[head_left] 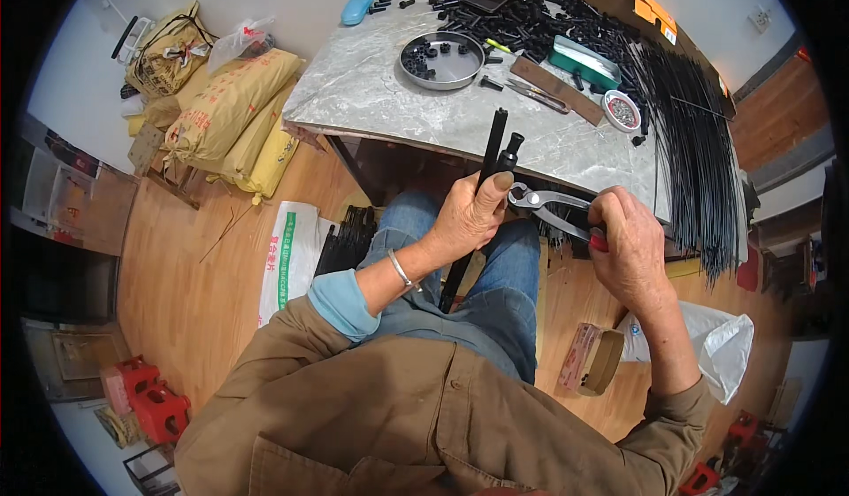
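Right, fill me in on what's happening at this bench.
A seated person grips a bundle of thin black rods upright in the left hand, thumb pressed against it just below a small black cap at the top. The right hand holds red-handled pliers with the jaws at the rods, right under that cap. On the marble table ahead sit a round metal pan with a few black caps, a heap of loose black caps, and a long sheaf of black rods at the right.

- We see matt black rods (478,197), likely plastic-coated.
- The pliers (550,206) look like bare grey metal (red grip ends).
- The table top (389,89) is smooth, grey-veined stone; the round tray (442,61) dull metal.
- The floor (190,266) is satin wood.
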